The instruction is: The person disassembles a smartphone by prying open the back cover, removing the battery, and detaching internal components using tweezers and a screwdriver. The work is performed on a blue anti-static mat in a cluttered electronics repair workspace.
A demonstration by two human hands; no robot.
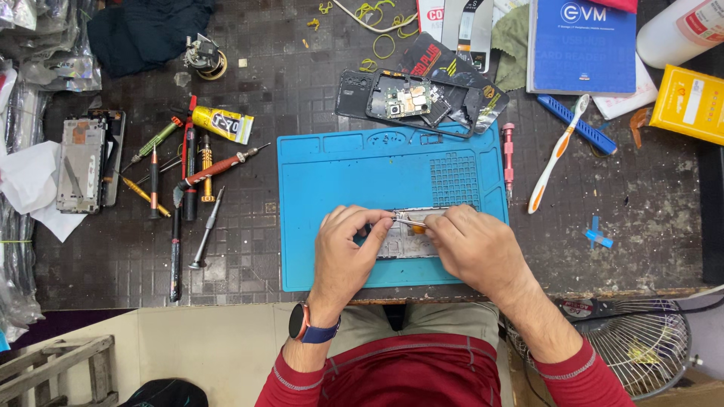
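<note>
An opened phone frame (407, 243) lies on the blue repair mat (354, 173), near its front edge. My left hand (345, 245) rests on the frame's left end, fingers curled on it. My right hand (475, 245) covers the right end and pinches thin metal tweezers (409, 221), whose tips point left over the frame's top edge. Most of the frame is hidden under both hands. A dark watch sits on my left wrist.
A disassembled phone back with a circuit board (407, 98) lies behind the mat. Screwdrivers and a yellow glue tube (220, 123) lie to the left, beside another phone frame (83, 162). A toothbrush (556, 154), blue book (581, 45) and yellow box (690, 102) sit right; a fan (641, 343) stands below.
</note>
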